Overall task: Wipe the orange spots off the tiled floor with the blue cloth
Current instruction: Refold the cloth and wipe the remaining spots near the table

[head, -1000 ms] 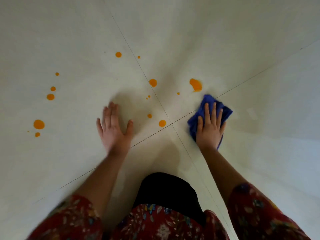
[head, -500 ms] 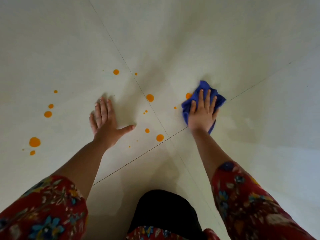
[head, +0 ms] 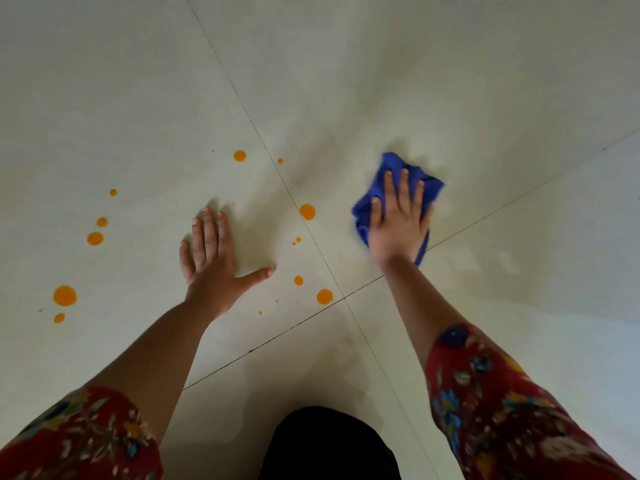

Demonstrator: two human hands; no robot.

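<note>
A crumpled blue cloth (head: 394, 168) lies on the pale tiled floor (head: 485, 98), right of the tile joint. My right hand (head: 398, 216) presses flat on it with straight fingers. My left hand (head: 214, 258) rests flat on the floor, fingers spread, thumb pointing right. Several orange spots dot the tile around it: a large orange spot (head: 307, 212) between the hands, one orange spot (head: 324, 296) near the joint crossing, one small orange spot (head: 239, 155) farther off, and a big orange spot (head: 64, 295) at the far left with smaller ones near it.
Thin dark grout lines (head: 346, 297) cross between my hands. My dark-clothed knee (head: 329, 445) shows at the bottom centre, and red floral sleeves (head: 502, 410) cover both forearms. A faint damp sheen marks the tile right of the cloth.
My right hand has pushed the blue cloth forward and right, over the large orange spot that lay beyond it; that spot no longer shows. My left hand stays planted, thumb now spread.
</note>
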